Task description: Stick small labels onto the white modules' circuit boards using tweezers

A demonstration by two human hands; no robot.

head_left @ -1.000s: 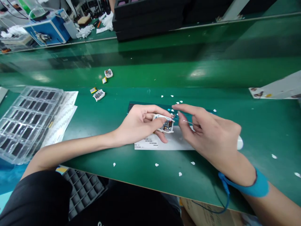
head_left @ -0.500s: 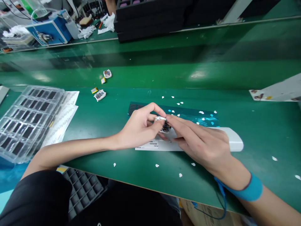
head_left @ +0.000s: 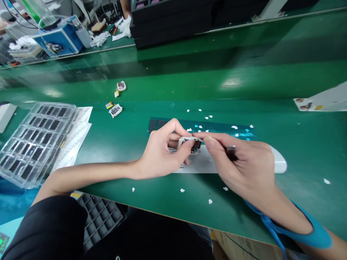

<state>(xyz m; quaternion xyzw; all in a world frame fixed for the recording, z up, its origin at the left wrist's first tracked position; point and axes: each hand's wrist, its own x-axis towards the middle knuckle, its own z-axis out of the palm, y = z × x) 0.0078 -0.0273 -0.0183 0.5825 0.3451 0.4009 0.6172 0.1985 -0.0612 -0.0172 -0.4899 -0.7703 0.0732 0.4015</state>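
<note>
My left hand is closed on a small white device housing with an exposed circuit board, pinched between thumb and fingers and tilted. At the housing's right edge are the index finger and thumb tips of my right hand, pressed close together. A short metal piece shows inside that hand; it looks like part of a slim tool, mostly hidden by the fingers. Under both hands lie a white printed sheet and a teal film strip with dark bars at its left end.
Two more open housings with small yellow batteries lie at the back left. Clear compartment trays rest on paper sheets at left. White sticker bits are scattered about. A white rounded object sits behind my right hand.
My right hand has turned and shifted slightly right, so the metal piece now shows within its grip. The housing in my left hand is tilted differently, showing more of its inside.
</note>
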